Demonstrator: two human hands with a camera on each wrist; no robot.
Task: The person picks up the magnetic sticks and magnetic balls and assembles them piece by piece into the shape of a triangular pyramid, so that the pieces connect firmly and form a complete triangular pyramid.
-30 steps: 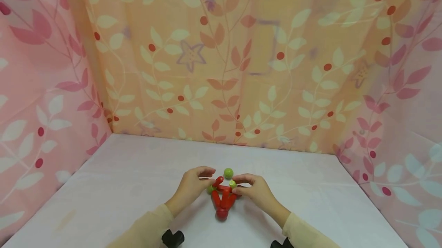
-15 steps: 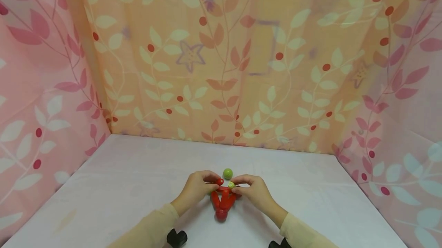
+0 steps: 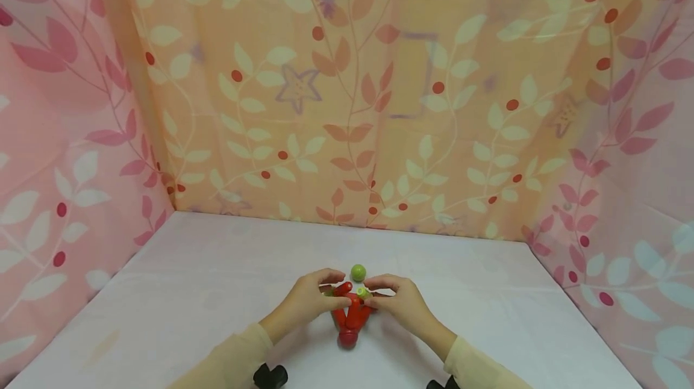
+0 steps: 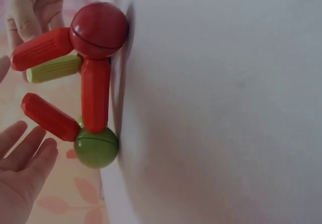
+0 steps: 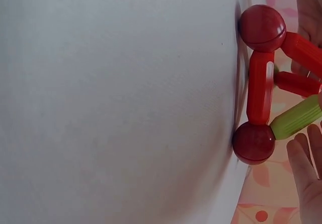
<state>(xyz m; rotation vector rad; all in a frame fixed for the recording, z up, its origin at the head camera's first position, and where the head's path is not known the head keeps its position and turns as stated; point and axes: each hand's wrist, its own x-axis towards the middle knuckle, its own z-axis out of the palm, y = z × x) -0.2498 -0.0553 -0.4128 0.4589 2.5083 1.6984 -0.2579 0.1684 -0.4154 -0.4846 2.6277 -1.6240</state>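
Observation:
Red and green rods join ball connectors into a magnetic-style frame on the table. A red ball (image 3: 348, 338) is at the front, a green ball (image 4: 96, 147) at the left corner, another red ball (image 5: 254, 143) at the right. My left hand (image 3: 303, 301) has its fingers spread beside the red rod (image 4: 50, 117) leaning up from the green ball, apart from it. My right hand (image 3: 403, 301) holds thumb and fingers loosely around the green rod (image 5: 297, 118) rising from the right ball; a fingertip overlaps its upper end. A third red rod (image 4: 42, 49) tilts up from the front ball.
A loose-looking green ball (image 3: 358, 273) lies just behind the frame. The white table (image 3: 228, 256) meets a patterned curtain (image 3: 347, 106) at the back, with pink patterned curtains on both sides.
My left hand pinched the left red rod half a second ago and has since let go, its fingers drawing back left. The rod now leans further over. The right hand stays by the green rod.

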